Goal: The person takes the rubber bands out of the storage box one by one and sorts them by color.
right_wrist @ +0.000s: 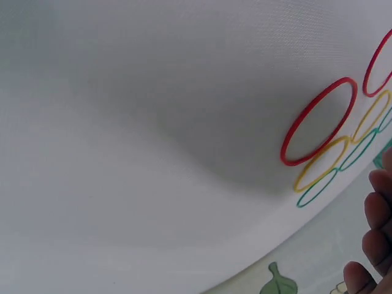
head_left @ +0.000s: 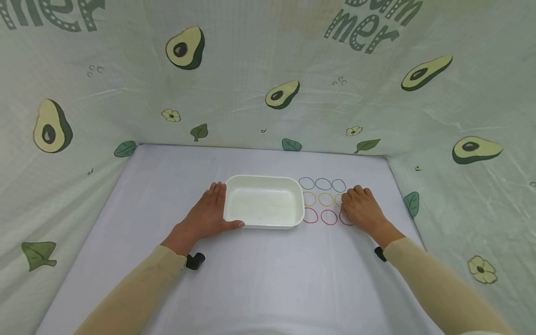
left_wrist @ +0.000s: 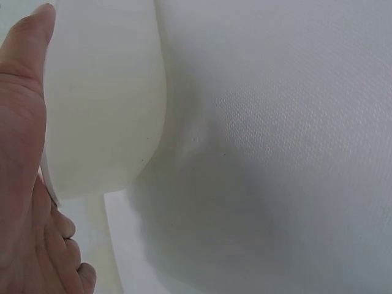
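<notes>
On the white table stands a shallow white rectangular tray (head_left: 264,202) with rounded corners and nothing in it. My left hand (head_left: 208,214) lies against its left end, fingers straight along the side and thumb at the near corner. In the left wrist view the tray's pale outer wall (left_wrist: 104,104) shows beside that hand. Thin rings lie flat right of the tray in rows: green (head_left: 323,190) at the back, yellow (head_left: 326,193) in the middle, red (head_left: 329,210) in front. My right hand (head_left: 361,209) is over the rightmost rings, fingers loosely bent. No held thing shows; its thumb is hidden.
A pale cloth printed with avocados (head_left: 282,95) and leaves forms walls behind and at both sides of the white table (head_left: 268,274). Black straps (head_left: 195,261) show at both wrists. The rightmost yellow and red rings are partly covered by the right hand.
</notes>
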`<state>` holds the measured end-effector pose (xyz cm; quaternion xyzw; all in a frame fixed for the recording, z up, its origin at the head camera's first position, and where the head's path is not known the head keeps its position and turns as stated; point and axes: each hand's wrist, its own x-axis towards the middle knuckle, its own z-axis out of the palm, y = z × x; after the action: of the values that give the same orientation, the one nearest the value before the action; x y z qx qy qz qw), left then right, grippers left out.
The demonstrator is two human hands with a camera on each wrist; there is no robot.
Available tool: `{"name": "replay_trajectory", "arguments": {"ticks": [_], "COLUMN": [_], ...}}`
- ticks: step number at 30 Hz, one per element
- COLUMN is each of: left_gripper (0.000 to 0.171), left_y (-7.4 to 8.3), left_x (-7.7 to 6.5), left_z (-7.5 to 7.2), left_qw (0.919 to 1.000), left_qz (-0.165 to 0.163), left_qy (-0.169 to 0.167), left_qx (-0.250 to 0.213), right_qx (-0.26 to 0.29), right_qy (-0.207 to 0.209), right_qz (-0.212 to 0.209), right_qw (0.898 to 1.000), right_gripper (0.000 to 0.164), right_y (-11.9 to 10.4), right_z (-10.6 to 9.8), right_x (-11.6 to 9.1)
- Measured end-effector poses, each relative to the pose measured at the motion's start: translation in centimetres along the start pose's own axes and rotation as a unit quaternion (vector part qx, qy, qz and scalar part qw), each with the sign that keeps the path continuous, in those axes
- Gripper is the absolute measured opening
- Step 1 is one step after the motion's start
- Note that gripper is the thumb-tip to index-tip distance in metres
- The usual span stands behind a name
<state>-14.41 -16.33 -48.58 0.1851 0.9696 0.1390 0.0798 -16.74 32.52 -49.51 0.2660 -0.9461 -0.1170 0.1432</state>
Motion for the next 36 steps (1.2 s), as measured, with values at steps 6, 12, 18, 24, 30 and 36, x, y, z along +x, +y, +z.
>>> {"name": "replay_trajectory", "arguments": {"ticks": [6,12,18,24,30,36], "left_gripper": [0.130,0.130,0.130,0.127,0.116,0.110], "left_y": [0.0,0.1,0.2,0.0,-0.7,-1.3], "left_x": [0.0,0.1,0.1,-0.1,-1.0,-1.9], "left_z": [-0.1,-0.1,-0.1,0.0,0.1,-0.2], "left_qw": [1.0000,1.0000,0.9999,0.9995,0.9988,0.9977], "left_qz": [-0.006,-0.009,-0.012,-0.015,-0.016,-0.023], "left_qy": [0.000,0.002,0.006,0.014,0.040,0.060], "left_qx": [-0.001,0.003,0.005,0.024,0.025,0.022], "right_qx": [0.016,0.039,0.062,0.095,0.113,0.137], "right_qy": [0.025,0.040,0.056,0.078,0.103,0.116], "right_qz": [0.018,0.031,0.049,0.077,0.088,0.099], "right_qw": [0.999,0.998,0.995,0.989,0.984,0.979], "right_gripper": [0.021,0.018,0.016,0.022,0.029,0.033], "right_y": [-1.2,-2.2,-3.1,-4.9,-6.8,-8.1], "right_z": [-0.1,-0.3,-0.5,-0.6,-1.2,-1.8], "right_x": [0.8,1.3,1.8,2.3,2.7,2.8]}}
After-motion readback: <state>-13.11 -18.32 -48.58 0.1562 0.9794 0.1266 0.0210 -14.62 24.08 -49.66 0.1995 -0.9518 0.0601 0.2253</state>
